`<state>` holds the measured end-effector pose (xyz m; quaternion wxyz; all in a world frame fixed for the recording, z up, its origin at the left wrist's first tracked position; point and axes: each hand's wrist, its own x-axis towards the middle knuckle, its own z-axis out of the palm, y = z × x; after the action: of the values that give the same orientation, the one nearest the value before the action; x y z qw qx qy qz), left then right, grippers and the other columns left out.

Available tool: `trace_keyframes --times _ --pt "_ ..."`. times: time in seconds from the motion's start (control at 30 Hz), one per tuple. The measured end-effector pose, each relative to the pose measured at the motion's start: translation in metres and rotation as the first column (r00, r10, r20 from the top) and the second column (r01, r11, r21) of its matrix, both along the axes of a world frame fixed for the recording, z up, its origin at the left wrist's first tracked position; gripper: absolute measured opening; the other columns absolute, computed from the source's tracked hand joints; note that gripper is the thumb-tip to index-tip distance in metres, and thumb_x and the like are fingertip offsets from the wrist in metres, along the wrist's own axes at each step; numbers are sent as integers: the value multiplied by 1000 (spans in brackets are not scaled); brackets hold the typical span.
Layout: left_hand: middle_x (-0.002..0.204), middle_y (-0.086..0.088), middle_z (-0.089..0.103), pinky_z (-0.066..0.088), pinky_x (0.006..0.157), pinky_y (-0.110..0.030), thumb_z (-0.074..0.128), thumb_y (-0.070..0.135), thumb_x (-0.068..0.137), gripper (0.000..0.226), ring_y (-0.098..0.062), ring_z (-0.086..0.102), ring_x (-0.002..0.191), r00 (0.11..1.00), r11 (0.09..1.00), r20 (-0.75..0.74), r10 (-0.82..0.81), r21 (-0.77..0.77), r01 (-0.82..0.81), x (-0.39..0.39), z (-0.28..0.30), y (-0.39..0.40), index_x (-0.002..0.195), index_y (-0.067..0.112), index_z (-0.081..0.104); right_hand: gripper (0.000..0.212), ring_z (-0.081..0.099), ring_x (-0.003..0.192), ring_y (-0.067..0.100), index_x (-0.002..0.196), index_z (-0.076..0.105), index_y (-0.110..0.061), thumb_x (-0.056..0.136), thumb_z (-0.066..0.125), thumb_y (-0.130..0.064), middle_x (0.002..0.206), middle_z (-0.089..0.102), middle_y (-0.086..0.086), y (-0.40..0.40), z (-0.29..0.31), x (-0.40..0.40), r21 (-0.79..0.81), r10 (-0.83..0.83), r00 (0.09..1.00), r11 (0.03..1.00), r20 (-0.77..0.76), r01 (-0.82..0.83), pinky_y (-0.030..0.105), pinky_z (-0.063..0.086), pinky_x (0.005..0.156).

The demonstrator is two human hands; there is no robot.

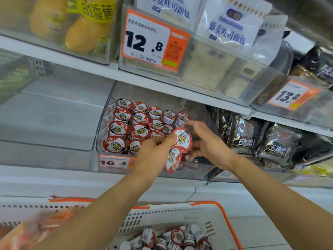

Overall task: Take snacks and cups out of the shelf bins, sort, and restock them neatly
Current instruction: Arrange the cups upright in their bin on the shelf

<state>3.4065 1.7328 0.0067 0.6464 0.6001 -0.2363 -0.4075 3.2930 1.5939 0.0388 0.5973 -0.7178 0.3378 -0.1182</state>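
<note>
A clear shelf bin holds several small cups with red-and-white tiger lids, set in rows. My left hand grips two of these cups, one lid facing me and a second cup hanging below it, at the bin's front right. My right hand hovers just right of them with fingers spread, its fingertips near a cup at the end of the back row. More of the same cups lie loose in a white basket with an orange rim below.
An empty clear bin sits left of the cup bin. Dark snack bags fill the bin to the right. Bread packs and yellow buns are on the shelf above. Price tags read 12.8, 16.8 and 13.8.
</note>
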Motion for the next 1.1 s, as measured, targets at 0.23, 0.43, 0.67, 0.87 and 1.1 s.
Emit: trace_keyframes --times 0.23,0.43,0.67,0.87,1.1 --pt "99 -1 77 57 89 -42 63 78 70 70 -24 73 97 995 992 -87 -41 112 51 -9 7 -28 104 18 74 40 69 75 19 126 55 -3 90 67 6 102 67 11 -7 17 -5 -148 22 1000 989 -12 -23 32 60 67" --pt "115 -6 69 56 70 -25 72 24 77 37 -18 64 100 988 974 66 -139 192 124 24 21 -43 110 7 63 54 70 86 23 139 54 -11 89 70 1 120 67 17 -73 -8 42 -395 -203 933 916 -297 74 39 61 81" --pt "104 -10 65 43 83 -30 56 27 100 25 -22 61 96 943 980 333 0 190 -68 59 19 -65 117 10 64 52 63 114 29 142 49 -3 91 59 0 129 63 17 -91 -32 66 -671 -274 775 700 -569 -245 31 54 95" --pt "85 1 62 48 63 -15 64 22 97 29 -10 58 71 901 983 434 21 156 -98 69 13 -86 121 7 68 66 51 128 30 140 53 -12 87 73 -46 141 51 13 -89 -17 64 -636 -141 707 581 -693 -507 34 46 103" --pt "94 -5 73 60 87 -38 87 25 76 22 -23 73 88 961 981 265 74 152 -117 72 4 -117 85 20 68 68 65 104 5 123 60 -29 64 95 -26 117 69 -10 -89 -2 68 -589 189 909 709 -372 -388 21 51 91"
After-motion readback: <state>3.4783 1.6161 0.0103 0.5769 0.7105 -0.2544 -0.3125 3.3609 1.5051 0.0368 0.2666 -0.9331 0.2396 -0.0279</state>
